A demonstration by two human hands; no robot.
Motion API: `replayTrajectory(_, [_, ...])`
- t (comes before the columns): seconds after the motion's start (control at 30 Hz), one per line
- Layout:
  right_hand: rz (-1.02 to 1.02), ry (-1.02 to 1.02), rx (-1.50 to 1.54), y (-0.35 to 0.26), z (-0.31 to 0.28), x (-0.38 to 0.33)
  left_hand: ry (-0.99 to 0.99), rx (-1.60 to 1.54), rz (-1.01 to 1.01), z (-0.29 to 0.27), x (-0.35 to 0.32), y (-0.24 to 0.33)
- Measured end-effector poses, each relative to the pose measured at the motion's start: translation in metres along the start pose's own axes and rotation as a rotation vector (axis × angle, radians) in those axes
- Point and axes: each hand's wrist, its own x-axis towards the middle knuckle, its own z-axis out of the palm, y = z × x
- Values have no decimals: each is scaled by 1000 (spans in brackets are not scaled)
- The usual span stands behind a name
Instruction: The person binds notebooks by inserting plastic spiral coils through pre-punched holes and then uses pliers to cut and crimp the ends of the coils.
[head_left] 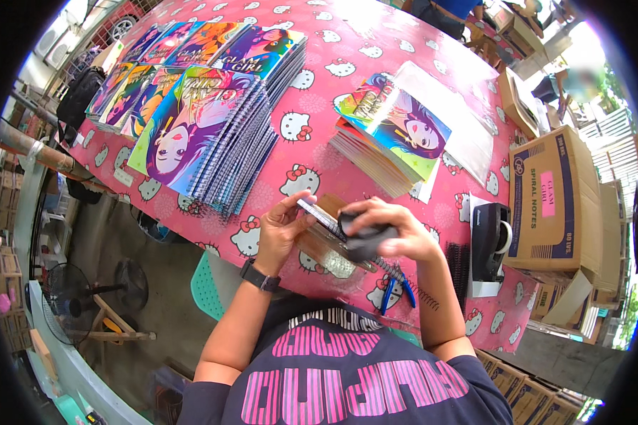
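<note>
I held a spiral notebook (324,216) on edge just in front of my chest, near the table's front edge, a little below the middle of the view. My left hand (282,230) pinched its near end, fingers closed narrowly around it, and my right hand (397,230) was closed on a dark cloth (367,239) pressed against the notebook; I judged that I was wiping or finishing this one copy, though what lay under the cloth was hidden. A loose wire coil (415,287) and blue-handled pliers (390,294) lay at about five o'clock from it, touching the pink cartoon-cat tablecloth (319,92). At one o'clock sat a short stack of colourful covers (393,127) with clear plastic sleeves (454,113) beside it, which I took as work still waiting. At ten and eleven o'clock, well apart, lay the fanned stacks of bound notebooks (205,134), seemingly done. At three o'clock stood a black tape dispenser (490,244), with a brown carton (556,198) beyond it.
</note>
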Motion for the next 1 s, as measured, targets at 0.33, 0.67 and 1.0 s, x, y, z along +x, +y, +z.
replayTrajectory(0.33, [144, 161, -339, 21, 1, 13, -24, -54, 0, -8, 3, -4])
replayTrajectory(0.67, [-7, 16, -66, 15, 16, 33, 10, -37, -11, -13, -2, -5])
replayTrajectory(1.0, [83, 276, -446, -13, 23, 5, -134, 403, 101, 12, 4, 20])
